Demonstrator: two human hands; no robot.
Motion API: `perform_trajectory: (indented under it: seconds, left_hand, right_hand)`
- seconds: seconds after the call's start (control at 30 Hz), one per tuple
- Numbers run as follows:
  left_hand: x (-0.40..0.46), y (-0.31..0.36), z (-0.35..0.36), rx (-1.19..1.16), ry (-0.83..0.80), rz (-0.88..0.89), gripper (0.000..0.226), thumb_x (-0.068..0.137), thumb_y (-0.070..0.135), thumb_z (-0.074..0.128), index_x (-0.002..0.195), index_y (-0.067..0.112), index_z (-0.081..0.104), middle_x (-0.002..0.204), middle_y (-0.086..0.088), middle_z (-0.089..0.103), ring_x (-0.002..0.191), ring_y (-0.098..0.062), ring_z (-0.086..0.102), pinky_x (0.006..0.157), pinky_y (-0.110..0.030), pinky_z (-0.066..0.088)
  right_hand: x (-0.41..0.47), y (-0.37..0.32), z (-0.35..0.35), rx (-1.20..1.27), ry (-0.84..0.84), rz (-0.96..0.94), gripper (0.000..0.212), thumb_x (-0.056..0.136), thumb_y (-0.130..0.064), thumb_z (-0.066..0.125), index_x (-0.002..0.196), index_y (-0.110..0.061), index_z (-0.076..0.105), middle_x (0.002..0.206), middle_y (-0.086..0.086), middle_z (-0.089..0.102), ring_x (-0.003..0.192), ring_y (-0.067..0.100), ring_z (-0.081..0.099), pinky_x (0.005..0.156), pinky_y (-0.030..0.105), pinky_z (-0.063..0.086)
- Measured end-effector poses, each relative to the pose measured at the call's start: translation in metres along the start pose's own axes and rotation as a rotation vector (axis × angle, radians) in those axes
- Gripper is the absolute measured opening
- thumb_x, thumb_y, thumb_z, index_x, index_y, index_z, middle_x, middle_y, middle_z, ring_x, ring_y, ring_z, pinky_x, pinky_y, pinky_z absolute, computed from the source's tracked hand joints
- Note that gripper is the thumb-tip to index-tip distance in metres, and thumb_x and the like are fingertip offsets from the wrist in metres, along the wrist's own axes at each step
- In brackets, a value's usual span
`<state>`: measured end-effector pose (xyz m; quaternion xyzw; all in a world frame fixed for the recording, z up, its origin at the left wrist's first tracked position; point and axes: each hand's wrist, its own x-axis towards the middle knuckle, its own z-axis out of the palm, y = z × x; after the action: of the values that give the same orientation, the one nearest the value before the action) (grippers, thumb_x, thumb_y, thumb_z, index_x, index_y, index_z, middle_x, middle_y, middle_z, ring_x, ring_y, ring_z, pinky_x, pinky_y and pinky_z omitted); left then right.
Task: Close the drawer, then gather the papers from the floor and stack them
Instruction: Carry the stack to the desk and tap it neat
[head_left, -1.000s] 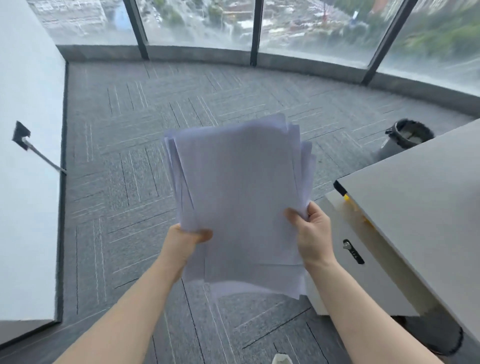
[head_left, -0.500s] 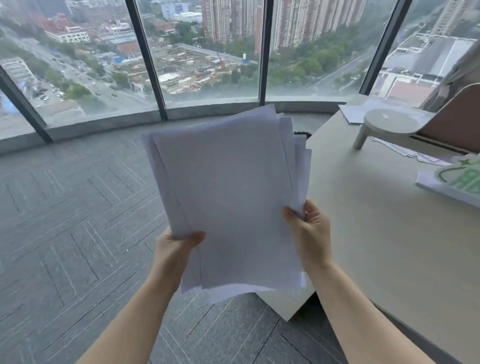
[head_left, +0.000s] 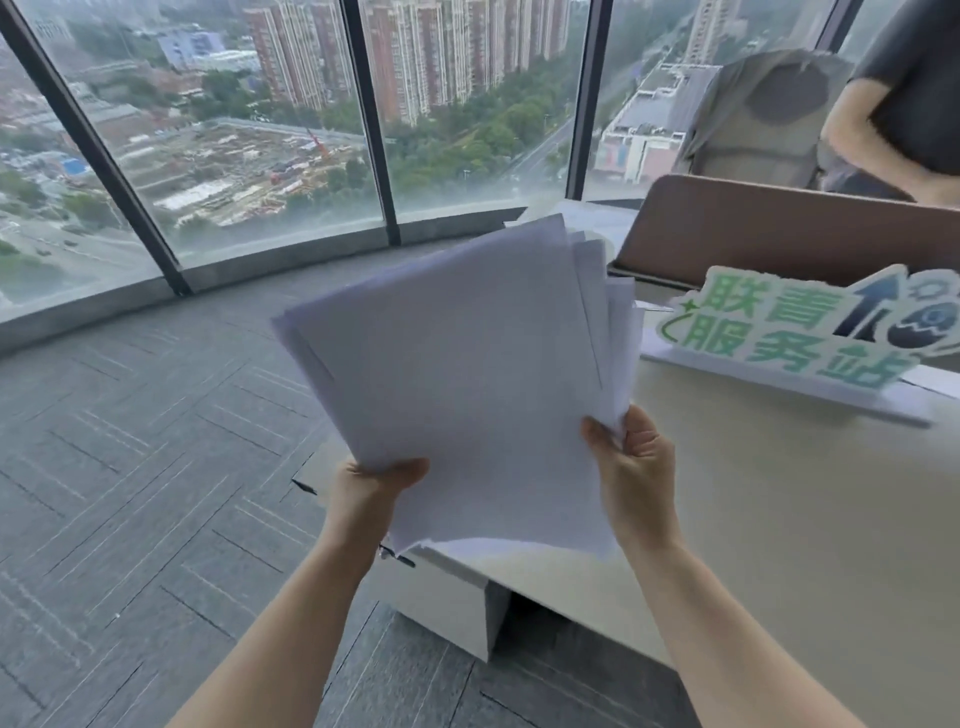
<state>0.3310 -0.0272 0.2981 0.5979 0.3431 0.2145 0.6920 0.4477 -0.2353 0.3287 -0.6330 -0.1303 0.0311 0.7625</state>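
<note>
A loose sheaf of white papers (head_left: 467, 374) is held up in front of me, its sheets fanned and uneven at the top right. My left hand (head_left: 371, 491) grips the lower left edge, thumb on top. My right hand (head_left: 631, 462) pinches the right edge. The sheaf hangs over the near corner of the beige desk (head_left: 779, 509). Below it stands a white drawer cabinet (head_left: 457, 608), partly hidden by the papers and my left arm; whether its drawer is shut I cannot tell.
A green-lettered sign on a white base (head_left: 800, 332) stands on the desk, with a brown board (head_left: 779, 234) behind it. Another person in a dark shirt (head_left: 904, 98) stands at the far right. Grey carpet (head_left: 130, 467) runs left toward tall windows (head_left: 249, 130).
My view has risen and swung right, from the floor and cabinet to the desk top and windows. The papers moved with both hands to above the desk corner; both grips are unchanged.
</note>
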Motion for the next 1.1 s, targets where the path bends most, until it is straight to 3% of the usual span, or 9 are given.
perform_trajectory:
  seconds: [0.13,0.3,0.43,0.53,0.67,0.8,0.93,1.03,1.1]
  left_hand:
    - [0.002,-0.006,0.055,-0.011,-0.088,-0.013,0.027,0.059,0.003,0.083,0.084,0.008,0.074,0.072,0.004,0.075,0.063,-0.009,0.068,0.067,-0.028,0.049]
    - [0.008,-0.019,0.116,-0.069,-0.116,-0.041,0.033,0.050,0.007,0.077,0.082,0.008,0.073,0.076,-0.003,0.075,0.070,-0.020,0.066,0.068,-0.028,0.051]
    - [0.010,-0.027,0.154,-0.078,-0.178,-0.006,0.028,0.055,0.001,0.078,0.082,0.008,0.071,0.068,0.005,0.073,0.061,-0.010,0.065,0.058,-0.019,0.051]
    - [0.016,-0.035,0.173,-0.066,-0.233,0.007,0.029,0.056,0.008,0.075,0.084,0.007,0.071,0.068,0.006,0.073,0.061,-0.007,0.066,0.057,-0.019,0.051]
    - [0.022,-0.065,0.185,0.048,-0.320,-0.057,0.039,0.053,0.013,0.077,0.090,0.002,0.070,0.067,0.007,0.073,0.065,-0.012,0.065,0.056,-0.019,0.051]
    - [0.026,-0.082,0.186,0.077,-0.344,-0.102,0.040,0.053,0.015,0.079,0.091,0.006,0.071,0.071,0.006,0.074,0.069,-0.014,0.066,0.057,-0.019,0.052]
    - [0.029,-0.075,0.181,0.053,-0.369,-0.064,0.035,0.057,0.012,0.081,0.090,0.012,0.070,0.078,0.005,0.076,0.072,-0.013,0.068,0.060,-0.020,0.053]
    - [0.036,-0.067,0.177,0.020,-0.397,-0.005,0.039,0.063,0.004,0.079,0.097,0.015,0.064,0.091,-0.001,0.075,0.082,-0.014,0.070,0.067,-0.020,0.054]
    - [0.039,-0.065,0.175,0.008,-0.425,-0.007,0.045,0.060,0.010,0.080,0.101,0.013,0.064,0.096,-0.005,0.074,0.085,-0.015,0.070,0.071,-0.023,0.053]
  right_hand:
    - [0.014,0.000,-0.049,-0.005,0.050,-0.013,0.031,0.091,0.011,0.055,0.098,-0.016,0.069,0.083,-0.017,0.075,0.077,-0.002,0.068,0.070,0.012,0.050]
    - [0.025,0.006,-0.099,0.002,0.141,-0.036,0.034,0.091,0.012,0.054,0.102,-0.016,0.069,0.088,-0.015,0.076,0.084,0.001,0.069,0.074,0.014,0.050]
    - [0.031,0.011,-0.129,-0.004,0.205,-0.071,0.032,0.091,0.013,0.055,0.104,-0.012,0.068,0.090,-0.015,0.076,0.086,0.001,0.069,0.077,0.015,0.050]
    - [0.031,0.022,-0.148,-0.008,0.241,-0.055,0.028,0.089,0.012,0.059,0.103,-0.010,0.069,0.092,-0.009,0.077,0.089,0.008,0.070,0.081,0.021,0.052]
    - [0.020,0.049,-0.169,0.020,0.266,0.069,0.021,0.083,0.002,0.070,0.098,-0.012,0.072,0.090,-0.001,0.077,0.087,0.017,0.072,0.076,0.034,0.055]
    - [0.017,0.060,-0.175,0.001,0.297,0.080,0.021,0.084,0.003,0.069,0.095,-0.015,0.073,0.089,-0.004,0.078,0.086,0.012,0.072,0.072,0.025,0.055]
    - [0.019,0.059,-0.174,0.032,0.286,0.071,0.023,0.078,-0.011,0.067,0.100,-0.013,0.071,0.093,-0.001,0.077,0.091,0.018,0.072,0.073,0.027,0.056]
    - [0.020,0.059,-0.173,0.091,0.300,0.089,0.024,0.076,-0.006,0.057,0.097,-0.009,0.068,0.086,-0.004,0.076,0.083,0.014,0.070,0.068,0.026,0.055]
    - [0.023,0.060,-0.170,0.100,0.310,0.102,0.023,0.074,-0.004,0.051,0.090,-0.006,0.068,0.079,-0.003,0.073,0.076,0.013,0.066,0.065,0.025,0.053]
